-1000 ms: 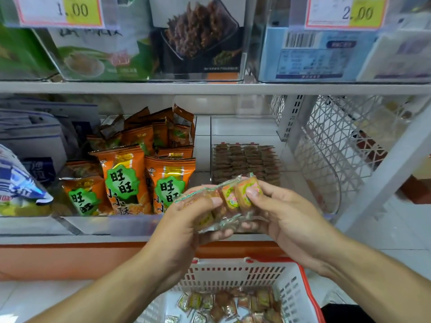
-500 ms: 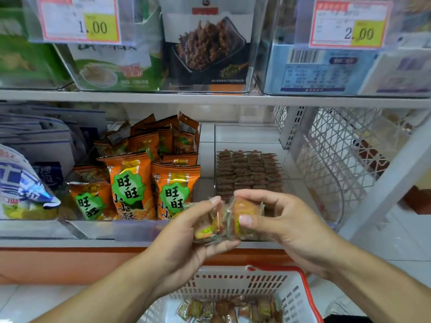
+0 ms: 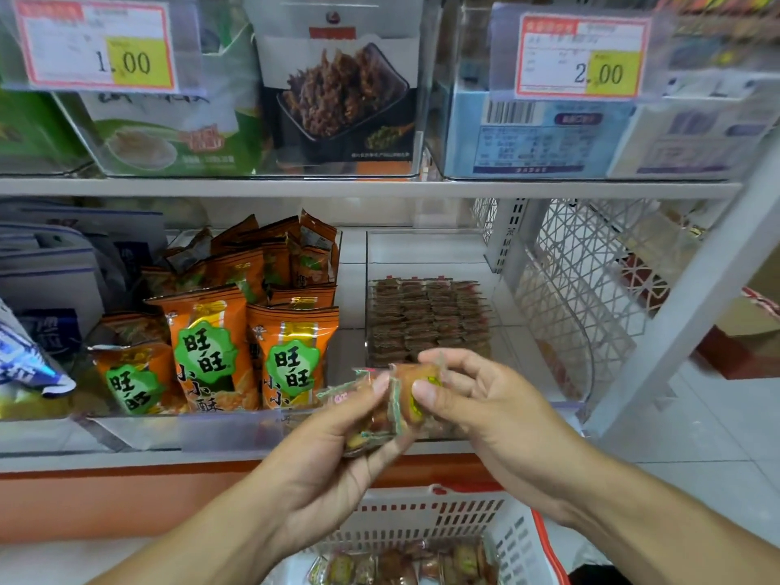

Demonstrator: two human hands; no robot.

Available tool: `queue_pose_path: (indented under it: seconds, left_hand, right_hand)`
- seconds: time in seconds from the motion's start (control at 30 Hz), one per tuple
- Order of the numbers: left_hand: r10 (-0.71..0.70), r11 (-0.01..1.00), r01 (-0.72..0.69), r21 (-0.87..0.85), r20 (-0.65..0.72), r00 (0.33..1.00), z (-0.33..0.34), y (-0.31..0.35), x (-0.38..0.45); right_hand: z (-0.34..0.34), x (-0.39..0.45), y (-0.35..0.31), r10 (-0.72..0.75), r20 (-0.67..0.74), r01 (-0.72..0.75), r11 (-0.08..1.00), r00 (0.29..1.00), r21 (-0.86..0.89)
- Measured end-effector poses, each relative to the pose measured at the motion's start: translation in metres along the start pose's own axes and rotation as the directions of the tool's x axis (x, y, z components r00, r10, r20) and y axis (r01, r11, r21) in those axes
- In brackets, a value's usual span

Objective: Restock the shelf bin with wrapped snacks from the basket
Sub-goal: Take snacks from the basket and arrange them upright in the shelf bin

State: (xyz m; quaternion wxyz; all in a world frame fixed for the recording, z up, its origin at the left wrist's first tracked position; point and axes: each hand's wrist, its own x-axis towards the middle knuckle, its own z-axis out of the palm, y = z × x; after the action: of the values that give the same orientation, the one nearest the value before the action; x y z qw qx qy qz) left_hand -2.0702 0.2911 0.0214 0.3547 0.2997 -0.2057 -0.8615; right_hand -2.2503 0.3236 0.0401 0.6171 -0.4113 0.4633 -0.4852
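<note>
Both hands hold a small bunch of wrapped snacks [image 3: 380, 409] in front of the shelf. The left hand [image 3: 333, 453] has its grip closed on the bunch, thumb [image 3: 371, 394] on top and fingers curled beneath, with the lower packets lying in the palm. The right hand [image 3: 485, 409] pinches 1 orange-brown snack [image 3: 415, 388] at the top of the bunch between thumb and forefinger; its other fingers curl loosely behind. The 2 hands touch at the bunch.

From the bunch, the clear shelf bin [image 3: 426, 255] lies at 12 o'clock, on the middle shelf. Its back half holds flat brown packets [image 3: 426, 318] in neat rows; the front part, nearest the hands, is partly hidden by them. At 9 to 10 o'clock stands a bin of orange bags [image 3: 211, 352] with green labels. Farther out at 9 o'clock lie blue and white bags [image 3: 25, 365].

At 6 o'clock, below the hands, is the white basket [image 3: 443, 517] with a red rim, and more wrapped snacks lie loose on its bottom [image 3: 405, 561]. At 2 o'clock a white lattice panel [image 3: 591, 280] closes the shelf end.

On the upper shelf at 12 o'clock sit clear bins with packaged food, with price tags reading 1.00 [image 3: 97, 46] at 11 o'clock and 2.00 [image 3: 582, 57] at 1 o'clock.
</note>
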Motion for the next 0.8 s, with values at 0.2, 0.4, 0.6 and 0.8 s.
queue_pose_path:
  seconds: [0.2,0.4,0.6,0.8]
  left_hand:
    - [0.054,0.987,-0.042,0.156,-0.076,0.996,-0.001,-0.009,0.009]
    - [0.080,0.932,-0.055,0.358,-0.054,0.995,0.006,-0.021,0.013]
    - [0.084,0.902,-0.041,0.430,-0.080,0.993,0.003,-0.027,0.019]
    - [0.060,0.891,-0.015,0.454,-0.085,0.995,0.000,-0.028,0.021]
  right_hand:
    - [-0.021,0.008,-0.016,-0.079,-0.138,0.083,0.996,0.987,0.028]
    - [-0.085,0.042,-0.032,-0.245,-0.310,-0.147,0.517,0.919,-0.843]
    - [-0.100,0.086,-0.001,-0.077,-0.407,-0.374,0.267,0.910,-0.888]
    - [-0.103,0.105,0.011,-0.019,-0.471,-0.439,0.333,0.882,-0.834]
